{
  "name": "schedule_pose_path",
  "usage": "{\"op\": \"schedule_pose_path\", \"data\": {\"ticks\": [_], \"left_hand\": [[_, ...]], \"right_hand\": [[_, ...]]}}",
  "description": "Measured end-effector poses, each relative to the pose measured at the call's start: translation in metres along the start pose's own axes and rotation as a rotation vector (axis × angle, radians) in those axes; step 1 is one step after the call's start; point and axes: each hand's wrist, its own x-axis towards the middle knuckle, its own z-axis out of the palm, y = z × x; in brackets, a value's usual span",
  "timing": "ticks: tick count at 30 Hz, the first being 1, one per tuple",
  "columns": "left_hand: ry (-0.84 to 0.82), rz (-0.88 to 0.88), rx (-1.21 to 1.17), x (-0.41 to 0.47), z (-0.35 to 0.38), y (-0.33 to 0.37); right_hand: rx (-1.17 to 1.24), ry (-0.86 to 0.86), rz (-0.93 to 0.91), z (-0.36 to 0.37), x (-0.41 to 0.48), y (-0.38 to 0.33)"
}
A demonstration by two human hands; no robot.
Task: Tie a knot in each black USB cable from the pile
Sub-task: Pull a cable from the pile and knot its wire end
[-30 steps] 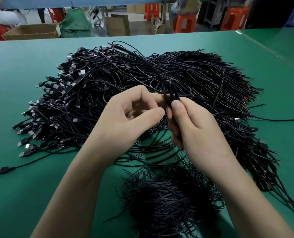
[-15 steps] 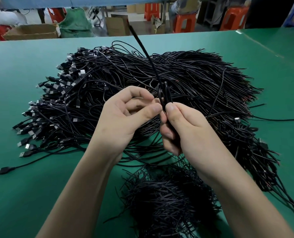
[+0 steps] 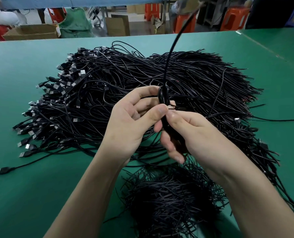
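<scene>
Together, left hand (image 3: 130, 121) and right hand (image 3: 196, 134) pinch a looped black USB cable (image 3: 166, 71) above the pile (image 3: 108, 93).

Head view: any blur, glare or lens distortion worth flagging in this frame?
Head view: the raised end of the held cable smears with motion blur near the top, while the left hand, the right hand and the pile are sharp. Head view: forearms loom large at the bottom, a wide-angle stretch, and the light on the table is even, without glare.

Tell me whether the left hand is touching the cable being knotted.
Touching. The head view shows the left hand's thumb and forefinger pinching the cable at its loop.
</scene>
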Motion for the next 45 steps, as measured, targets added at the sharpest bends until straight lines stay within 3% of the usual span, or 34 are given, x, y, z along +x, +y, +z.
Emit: {"op": "schedule_pose_path", "data": {"ticks": [10, 13, 16, 18, 22, 28, 34, 38, 42, 45], "left_hand": [[0.039, -0.050, 0.012, -0.002, 0.007, -0.002], [0.042, -0.061, 0.001, -0.002, 0.007, 0.000], [0.086, -0.077, 0.004, -0.001, 0.007, 0.001], [0.084, -0.092, 0.009, 0.000, 0.005, 0.003], [-0.002, -0.143, 0.079, -0.001, -0.005, 0.007], [-0.103, -0.300, 0.173, -0.001, -0.013, 0.008], [-0.141, -0.321, 0.158, -0.001, -0.015, 0.005], [-0.037, -0.219, 0.056, -0.002, 0.000, 0.006], [0.089, 0.110, 0.420, -0.003, 0.013, 0.002], [0.096, 0.318, 0.683, -0.004, 0.013, 0.001]], "right_hand": [[0.426, -0.189, 0.115, -0.001, 0.003, 0.002], [0.192, -0.086, 0.028, 0.000, 0.003, 0.003], [-0.380, 0.201, -0.203, 0.000, 0.004, 0.007], [-0.636, 0.361, -0.304, 0.000, 0.006, 0.012], [-0.708, 0.537, -0.470, -0.004, 0.008, 0.016], [-0.861, 0.406, -0.707, -0.015, 0.005, 0.010], [-0.762, 0.332, -0.673, -0.012, 0.002, 0.004], [-0.264, 0.419, -0.481, -0.006, 0.006, 0.004], [0.339, 0.397, -0.182, 0.001, 0.008, 0.004], [0.541, 0.414, -0.050, 0.000, 0.011, 0.003]]}}
